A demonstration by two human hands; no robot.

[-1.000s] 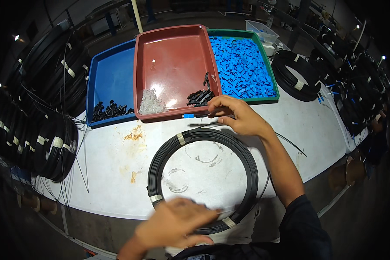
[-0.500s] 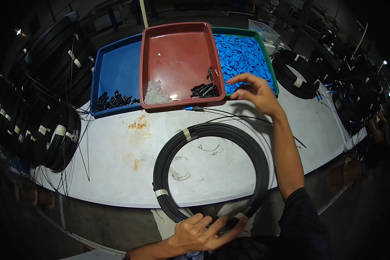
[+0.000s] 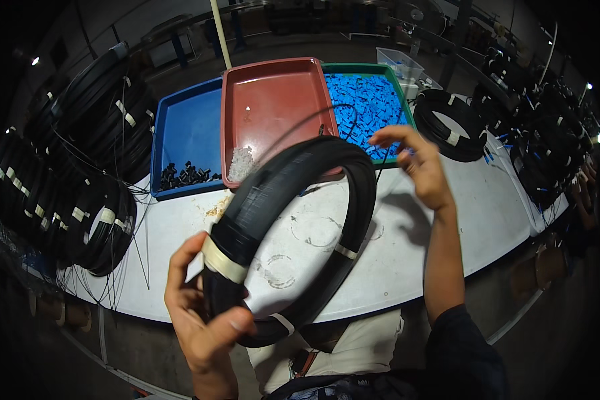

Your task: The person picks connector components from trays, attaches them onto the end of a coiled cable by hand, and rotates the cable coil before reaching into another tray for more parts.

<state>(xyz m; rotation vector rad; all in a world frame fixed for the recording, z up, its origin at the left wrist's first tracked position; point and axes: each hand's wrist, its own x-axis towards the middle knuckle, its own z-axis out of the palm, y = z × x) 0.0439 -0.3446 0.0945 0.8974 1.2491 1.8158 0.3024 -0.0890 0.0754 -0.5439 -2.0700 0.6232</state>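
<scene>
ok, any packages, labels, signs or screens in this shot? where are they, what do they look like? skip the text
No signs, screens or printed labels can be made out.
Clear plastic box: behind the green tray, rectangular, see-through.
Pale tape bands: wrapped round the black cable coil in the left hand, plain off-white.
White tape bands: on the black coil right of the trays.
</scene>
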